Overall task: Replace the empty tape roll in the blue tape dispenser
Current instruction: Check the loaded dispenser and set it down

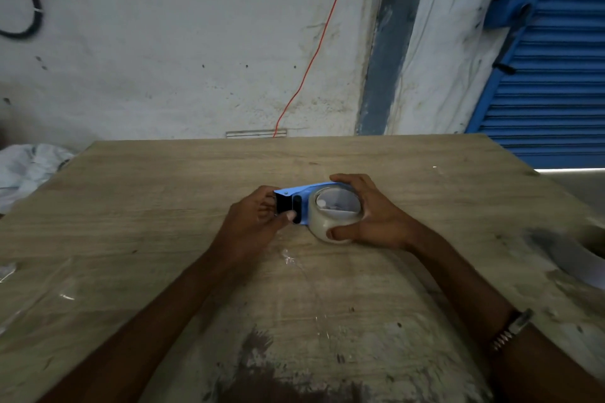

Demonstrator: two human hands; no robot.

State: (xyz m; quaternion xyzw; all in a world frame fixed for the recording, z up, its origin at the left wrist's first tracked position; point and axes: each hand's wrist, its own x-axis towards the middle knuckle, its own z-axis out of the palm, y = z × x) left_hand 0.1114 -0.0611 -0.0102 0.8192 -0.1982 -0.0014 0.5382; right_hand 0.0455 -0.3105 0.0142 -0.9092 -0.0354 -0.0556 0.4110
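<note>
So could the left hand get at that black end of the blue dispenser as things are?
Probably yes. The left hand is already at the black end of the blue dispenser, its thumb against it, with nothing between. The right hand grips the tape roll at the other end, clear of it.

blue tape dispenser (298, 192) | lying on its side | clear tape roll (334, 218) seated at right end
</note>
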